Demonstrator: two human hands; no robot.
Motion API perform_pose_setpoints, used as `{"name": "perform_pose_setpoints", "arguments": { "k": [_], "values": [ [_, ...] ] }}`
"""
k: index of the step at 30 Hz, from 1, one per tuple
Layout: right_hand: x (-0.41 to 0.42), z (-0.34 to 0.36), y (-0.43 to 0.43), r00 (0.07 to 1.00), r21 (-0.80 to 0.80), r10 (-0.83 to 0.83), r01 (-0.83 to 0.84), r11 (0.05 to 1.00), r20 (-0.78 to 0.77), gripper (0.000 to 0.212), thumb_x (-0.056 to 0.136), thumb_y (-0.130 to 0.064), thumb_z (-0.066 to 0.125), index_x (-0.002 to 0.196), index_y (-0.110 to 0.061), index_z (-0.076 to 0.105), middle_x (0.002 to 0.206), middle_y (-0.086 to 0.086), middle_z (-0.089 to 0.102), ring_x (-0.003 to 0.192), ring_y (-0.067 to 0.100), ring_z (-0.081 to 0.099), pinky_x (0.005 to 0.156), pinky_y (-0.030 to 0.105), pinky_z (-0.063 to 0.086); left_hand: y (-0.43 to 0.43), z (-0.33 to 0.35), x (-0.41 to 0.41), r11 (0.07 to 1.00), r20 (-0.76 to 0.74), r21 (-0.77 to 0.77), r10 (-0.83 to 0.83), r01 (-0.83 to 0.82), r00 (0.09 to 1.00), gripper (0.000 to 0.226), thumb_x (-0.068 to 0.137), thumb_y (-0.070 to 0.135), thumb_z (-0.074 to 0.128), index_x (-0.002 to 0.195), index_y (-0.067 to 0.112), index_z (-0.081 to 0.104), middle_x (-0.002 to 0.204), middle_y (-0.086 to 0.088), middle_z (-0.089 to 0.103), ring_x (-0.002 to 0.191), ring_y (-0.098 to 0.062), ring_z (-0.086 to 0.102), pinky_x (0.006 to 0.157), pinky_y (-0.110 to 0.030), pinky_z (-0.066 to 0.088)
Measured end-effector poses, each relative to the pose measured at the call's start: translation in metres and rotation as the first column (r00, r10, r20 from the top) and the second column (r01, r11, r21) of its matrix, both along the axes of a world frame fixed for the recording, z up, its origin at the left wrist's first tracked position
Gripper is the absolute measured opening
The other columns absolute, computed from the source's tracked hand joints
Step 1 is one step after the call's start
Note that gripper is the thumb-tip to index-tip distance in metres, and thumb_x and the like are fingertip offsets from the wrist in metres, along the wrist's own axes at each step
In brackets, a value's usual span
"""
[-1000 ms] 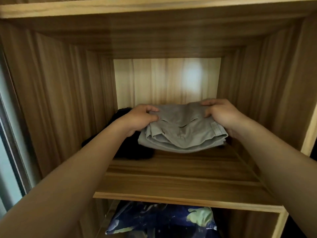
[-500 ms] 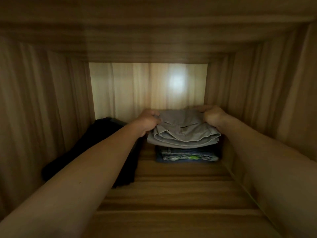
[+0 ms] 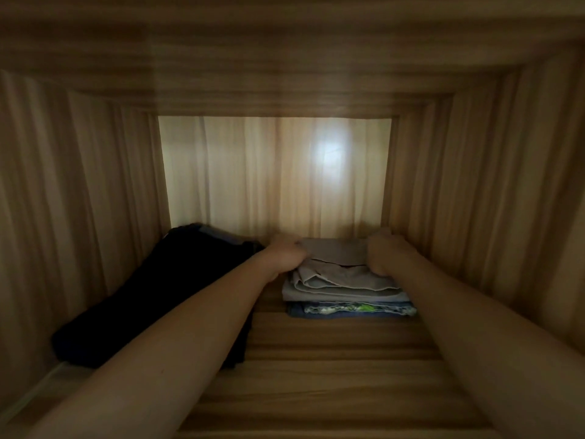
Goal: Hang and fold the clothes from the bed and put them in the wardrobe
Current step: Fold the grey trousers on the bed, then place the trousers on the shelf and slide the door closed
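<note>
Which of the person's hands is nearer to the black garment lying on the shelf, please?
Left. The left hand grips the left edge of the folded grey garment, right beside the black garment; the right hand grips its right edge, farther off.
</note>
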State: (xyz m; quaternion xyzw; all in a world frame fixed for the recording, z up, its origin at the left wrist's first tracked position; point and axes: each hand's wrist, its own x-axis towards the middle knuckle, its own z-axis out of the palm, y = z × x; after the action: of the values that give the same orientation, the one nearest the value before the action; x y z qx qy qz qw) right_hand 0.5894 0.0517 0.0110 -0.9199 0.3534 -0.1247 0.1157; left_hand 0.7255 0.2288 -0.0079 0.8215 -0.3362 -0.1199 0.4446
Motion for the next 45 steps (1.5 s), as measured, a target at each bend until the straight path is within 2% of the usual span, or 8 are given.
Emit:
{"name": "perform_pose_setpoints", "arguments": {
  "k": [2,4,9,19,23,32,40,45],
  "values": [
    [0.006,-0.006,0.007,0.992,-0.012,0.097,-0.099,0.995,-0.082,0.057,0.102,-0.039,0.048,0.152,-0.013,0.04,0.157,0.017,0.035,0.135,0.035,0.043,0.111,0.043,0.04,-0.014,0.002,-0.004,0.997,0.005,0.07,-0.034,0.033,0.999,0.05,0.094,0.032,0.058,0.14,0.015,0.054,0.139,-0.011,0.056,0.116,-0.021,0.058,0.099,-0.033,0.05],
    [0.01,-0.017,0.006,0.982,0.023,0.142,-0.14,0.99,-0.128,0.071,0.1,-0.058,0.038,0.158,-0.019,0.028,0.163,0.011,0.029,0.141,0.033,0.037,0.115,0.042,0.035,-0.027,-0.005,-0.008,0.978,0.061,0.194,-0.085,0.072,0.995,0.058,0.095,0.04,0.056,0.147,0.017,0.047,0.151,-0.011,0.044,0.12,-0.019,0.051,0.097,-0.028,0.043],
    [0.022,-0.036,-0.014,0.979,0.106,0.171,-0.16,0.981,-0.108,0.069,0.102,-0.059,0.031,0.16,-0.021,0.025,0.165,0.01,0.023,0.146,0.03,0.032,0.118,0.038,0.029,-0.042,-0.028,0.001,0.933,0.158,0.358,-0.092,0.03,0.983,0.074,0.096,0.06,0.043,0.158,0.023,0.026,0.167,-0.009,-0.011,0.15,-0.034,0.017,0.112,-0.036,0.028],
    [0.022,-0.048,-0.018,0.983,0.067,0.179,-0.177,0.982,-0.024,0.064,0.102,-0.057,0.028,0.157,-0.023,0.034,0.16,0.01,0.036,0.137,0.027,0.042,0.105,0.031,0.035,-0.042,-0.033,0.0,0.92,0.18,0.393,-0.066,-0.01,0.982,0.083,0.093,0.063,0.043,0.16,0.022,0.018,0.168,-0.008,-0.011,0.151,-0.036,0.014,0.119,-0.043,0.023],
    [0.0,-0.048,-0.002,0.981,-0.011,0.193,-0.193,0.981,-0.035,0.061,0.105,-0.053,0.021,0.157,-0.022,0.032,0.162,0.009,0.032,0.141,0.027,0.038,0.116,0.038,0.032,-0.026,-0.029,-0.015,0.913,0.171,0.406,-0.098,0.021,0.98,0.083,0.097,0.065,0.039,0.162,0.022,0.009,0.167,-0.008,-0.016,0.154,-0.032,0.004,0.124,-0.045,0.012],
    [-0.086,-0.023,0.056,0.928,0.11,0.325,-0.309,0.945,-0.182,0.069,0.103,-0.053,0.042,0.16,-0.021,0.02,0.165,0.003,0.023,0.147,0.025,0.029,0.117,0.029,0.025,0.056,0.002,-0.092,0.831,0.225,0.545,-0.269,0.108,0.937,0.073,0.103,0.058,0.037,0.16,0.016,0.021,0.165,-0.006,0.023,0.147,-0.025,0.029,0.114,-0.029,0.027],
    [-0.174,-0.016,0.134,0.88,0.001,0.456,-0.46,0.888,-0.128,0.051,0.091,-0.068,0.05,0.129,-0.036,0.057,0.119,-0.009,0.06,0.105,0.012,0.057,0.081,0.025,0.047,0.167,0.018,-0.196,0.906,0.285,0.419,-0.187,0.053,0.94,0.05,0.097,0.052,0.055,0.143,0.03,0.051,0.137,0.004,0.058,0.117,-0.014,0.056,0.09,-0.023,0.044],
    [-0.2,-0.004,0.182,0.793,-0.045,0.589,-0.601,0.798,-0.156,0.057,0.088,-0.071,0.051,0.134,-0.036,0.056,0.124,-0.008,0.063,0.11,0.015,0.059,0.097,0.036,0.05,0.238,0.012,-0.246,0.903,0.316,0.417,-0.036,-0.105,0.948,0.043,0.096,0.054,0.056,0.133,0.031,0.056,0.121,0.01,0.061,0.106,-0.01,0.059,0.089,-0.026,0.048]
  ]
}}
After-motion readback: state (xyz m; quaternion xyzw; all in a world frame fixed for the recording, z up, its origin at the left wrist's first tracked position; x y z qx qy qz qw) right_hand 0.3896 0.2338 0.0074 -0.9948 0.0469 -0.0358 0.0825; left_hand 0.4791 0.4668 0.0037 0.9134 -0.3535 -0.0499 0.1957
